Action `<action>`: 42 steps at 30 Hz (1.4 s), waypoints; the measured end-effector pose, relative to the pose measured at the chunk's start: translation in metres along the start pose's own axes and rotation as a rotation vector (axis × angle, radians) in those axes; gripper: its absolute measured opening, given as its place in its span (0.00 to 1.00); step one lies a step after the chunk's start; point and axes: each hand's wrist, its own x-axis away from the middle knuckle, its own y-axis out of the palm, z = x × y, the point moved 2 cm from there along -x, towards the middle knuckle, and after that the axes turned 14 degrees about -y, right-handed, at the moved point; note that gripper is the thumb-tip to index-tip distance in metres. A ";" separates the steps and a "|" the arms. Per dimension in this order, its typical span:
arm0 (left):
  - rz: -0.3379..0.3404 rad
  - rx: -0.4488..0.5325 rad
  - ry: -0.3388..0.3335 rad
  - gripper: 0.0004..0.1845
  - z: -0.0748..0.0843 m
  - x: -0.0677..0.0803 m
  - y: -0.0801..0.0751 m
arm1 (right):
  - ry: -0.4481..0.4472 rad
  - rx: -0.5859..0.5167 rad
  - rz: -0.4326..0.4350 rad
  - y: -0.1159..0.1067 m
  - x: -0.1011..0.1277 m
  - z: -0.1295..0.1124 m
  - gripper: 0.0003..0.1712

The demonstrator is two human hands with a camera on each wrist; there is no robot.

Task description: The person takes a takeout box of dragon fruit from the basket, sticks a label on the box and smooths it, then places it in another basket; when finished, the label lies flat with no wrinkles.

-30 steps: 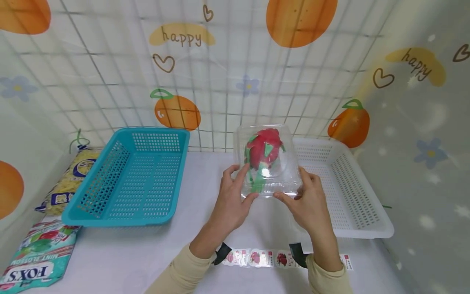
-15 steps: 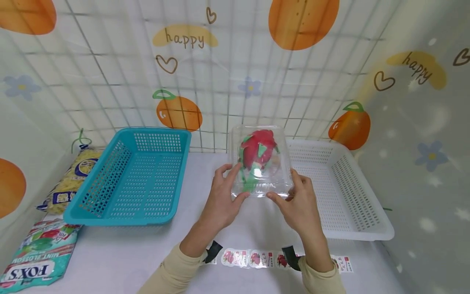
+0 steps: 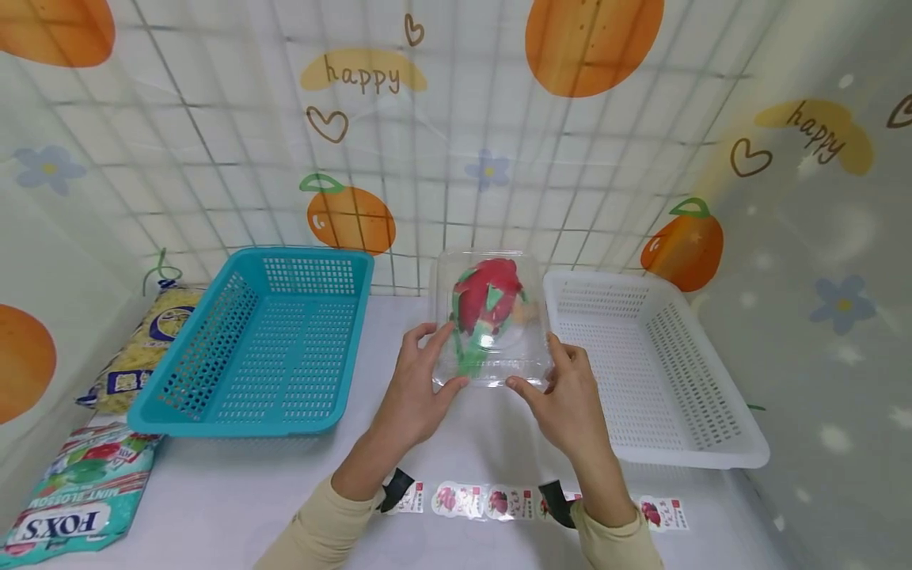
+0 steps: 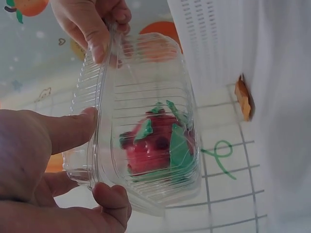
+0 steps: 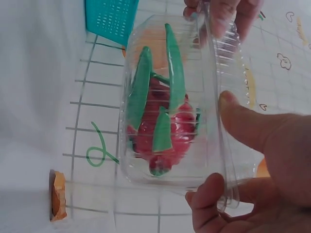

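A clear plastic clamshell box [image 3: 513, 360] is held up above the table between both hands, its lid closed. Inside lies a red dragon fruit [image 3: 488, 293] with green leafy tips, also seen through the ribbed wall in the right wrist view, dragon fruit [image 5: 180, 128]. My left hand [image 3: 413, 388] grips the box's near left corner, thumb on the near edge. At the near right corner my right hand [image 3: 570, 400] pinches the rim. In the left wrist view the left thumb and fingers clasp the flange of the box [image 4: 150, 87].
A teal basket [image 3: 349, 356] stands left, a white basket [image 3: 712, 457] right. A strip of dragon fruit stickers [image 3: 484, 502] lies along the near table, partly behind the right wrist. At far left are a yellow pasta-like bag [image 3: 153, 340] and a green FOX'S bag [image 3: 85, 491].
Both hands have moved left with the box, lowering it slightly. More of the white basket's left side now shows. The hold on the box looks the same.
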 end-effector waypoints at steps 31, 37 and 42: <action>-0.014 -0.019 -0.047 0.43 -0.019 -0.004 -0.006 | -0.049 0.028 -0.009 0.015 -0.001 -0.001 0.51; -0.017 -0.023 -0.063 0.42 -0.025 -0.004 -0.007 | -0.047 0.021 -0.026 0.021 -0.001 0.001 0.51; -0.018 -0.031 -0.073 0.42 -0.032 -0.003 -0.006 | -0.041 0.034 -0.047 0.028 -0.001 0.003 0.51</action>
